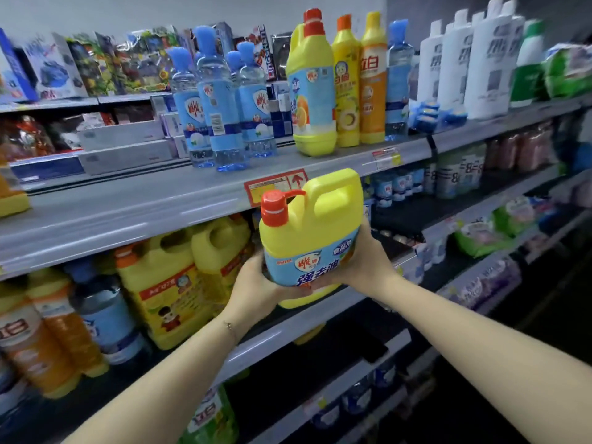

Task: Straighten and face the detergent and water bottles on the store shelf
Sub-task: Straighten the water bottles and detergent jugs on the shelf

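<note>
big yellow plastic detergent jug [309, 238], red pump cap, held mid-air before the grey metal shelf [128, 203]. left hand [256, 283] and right hand [365, 261] clasp its lower body. step: reshelving. next likely: seat upright, label out, by yellow jugs [221, 248] at 9 o'clock.

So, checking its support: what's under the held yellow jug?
The left hand and right hand grip the yellow jug low, fingers beneath. Whether its base touches the shelf rail is hidden.

Glossy yellow plastic detergent jug [315, 219], smooth printed label; clear plastic water bottles [221, 100]; matt grey shelf [128, 203].
</note>
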Action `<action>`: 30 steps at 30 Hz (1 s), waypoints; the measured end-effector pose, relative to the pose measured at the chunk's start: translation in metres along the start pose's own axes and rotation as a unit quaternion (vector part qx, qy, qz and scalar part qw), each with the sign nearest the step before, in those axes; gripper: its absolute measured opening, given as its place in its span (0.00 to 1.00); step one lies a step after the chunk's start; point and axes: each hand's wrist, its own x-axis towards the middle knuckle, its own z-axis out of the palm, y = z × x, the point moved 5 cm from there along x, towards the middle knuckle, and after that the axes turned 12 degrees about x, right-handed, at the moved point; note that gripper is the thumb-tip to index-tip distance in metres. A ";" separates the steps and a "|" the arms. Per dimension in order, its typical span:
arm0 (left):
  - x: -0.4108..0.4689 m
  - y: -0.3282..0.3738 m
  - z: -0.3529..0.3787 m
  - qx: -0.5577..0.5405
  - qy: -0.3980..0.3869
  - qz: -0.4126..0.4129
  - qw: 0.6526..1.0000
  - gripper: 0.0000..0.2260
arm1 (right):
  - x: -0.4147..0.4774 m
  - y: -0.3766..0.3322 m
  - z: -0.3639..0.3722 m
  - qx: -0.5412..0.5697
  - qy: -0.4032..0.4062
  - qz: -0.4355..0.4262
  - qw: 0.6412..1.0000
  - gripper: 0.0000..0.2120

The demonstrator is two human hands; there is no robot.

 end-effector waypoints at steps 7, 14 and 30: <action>0.032 -0.042 0.061 -0.009 0.066 -0.090 0.994 0.33 | 0.062 0.059 -0.006 0.024 -0.095 0.034 0.995 0.44; 0.040 -0.049 0.090 -0.024 0.154 -0.112 0.981 0.28 | 0.106 0.105 -0.013 -0.023 -0.155 -0.010 0.988 0.45; 0.033 -0.041 0.107 0.064 0.276 -0.132 0.950 0.35 | 0.143 0.137 -0.046 0.021 0.018 -0.099 0.995 0.37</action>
